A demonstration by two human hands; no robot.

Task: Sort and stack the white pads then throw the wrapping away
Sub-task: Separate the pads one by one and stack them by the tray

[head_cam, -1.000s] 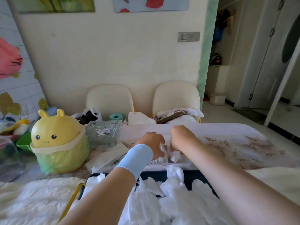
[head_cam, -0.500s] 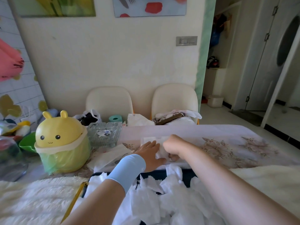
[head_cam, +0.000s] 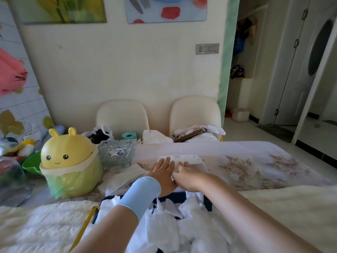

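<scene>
Fingers (head_cam: 166, 161) of the left hand (head_cam: 162, 173), straight and spread, lie flat on a low stack of flat white rectangular pads (head_cam: 190, 159), while the right hand (head_cam: 188, 177) sits just beside it, touching it at the thumb side, with its own fingers (head_cam: 183, 164) stretched forward and pressing the same stack; neither hand grips anything that can be seen, though a sliver of white shows between the two palms and what it is cannot be told. The stack rests on the floral-printed tablecloth (head_cam: 255, 167) near the table's near edge, face up, its long axis running left to right across the view, roughly level with that edge. The step in hand appears to be the squaring and flattening of the pile. Crumpled white paper wrapping (head_cam: 182, 214) fills a dark blue container (head_cam: 179, 194) directly below the forearms, and a round yellow bunny-eared bin with a green liner (head_cam: 67, 152) stands well to the left. The next move likely calls for lifting both palms straight up without shifting the pile, then gathering the loose wrapping and carrying it left to the bin.
</scene>
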